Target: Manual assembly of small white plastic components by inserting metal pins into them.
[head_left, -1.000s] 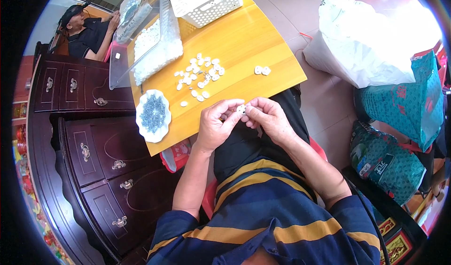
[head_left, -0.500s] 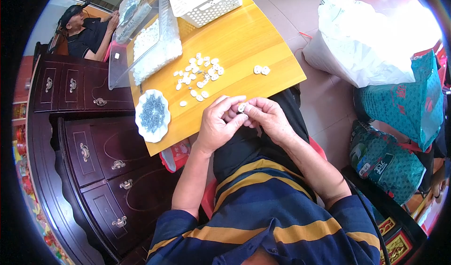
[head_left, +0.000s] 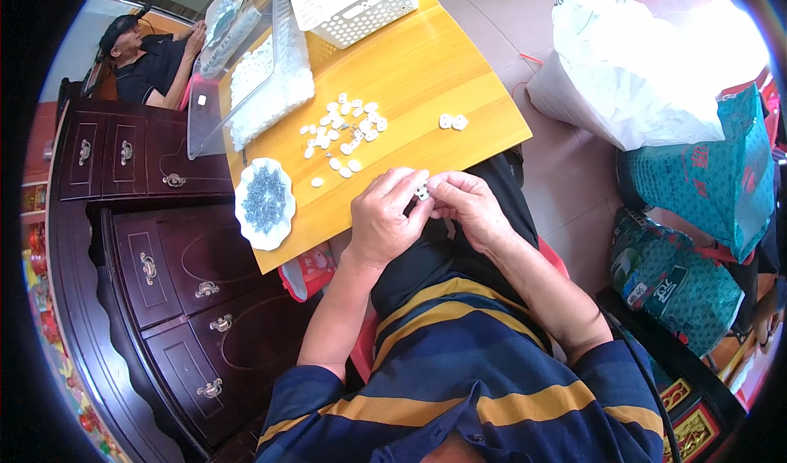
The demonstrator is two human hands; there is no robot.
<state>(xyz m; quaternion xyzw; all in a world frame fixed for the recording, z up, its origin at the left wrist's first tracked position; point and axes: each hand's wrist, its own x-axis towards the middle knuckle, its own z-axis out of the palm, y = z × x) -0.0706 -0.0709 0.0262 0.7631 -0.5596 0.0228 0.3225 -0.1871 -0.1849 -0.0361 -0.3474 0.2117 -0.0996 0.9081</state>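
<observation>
Two hands of yours, the left hand (head_left: pixel 384 215) and right hand (head_left: pixel 472 209), keep a pinched grip on one small white plastic piece (head_left: pixel 422 191) by the desk's (head_left: pixel 443 53) near edge, perhaps to hold it steady. More white pieces (head_left: pixel 337 123) and a wavy white dish (head_left: pixel 264 243) sit close, maybe for easy reach.

A yellow wood-grain table (head_left: pixel 443 61) carries a white perforated basket (head_left: pixel 365 16) on its far side and a clear plastic bin (head_left: pixel 297 90) at far left. Small white plastic pieces (head_left: pixel 365 125) lie scattered mid-table, a touching pair (head_left: pixel 459 122) rests rightward, and a scalloped white dish (head_left: pixel 245 210) sits near left.
</observation>
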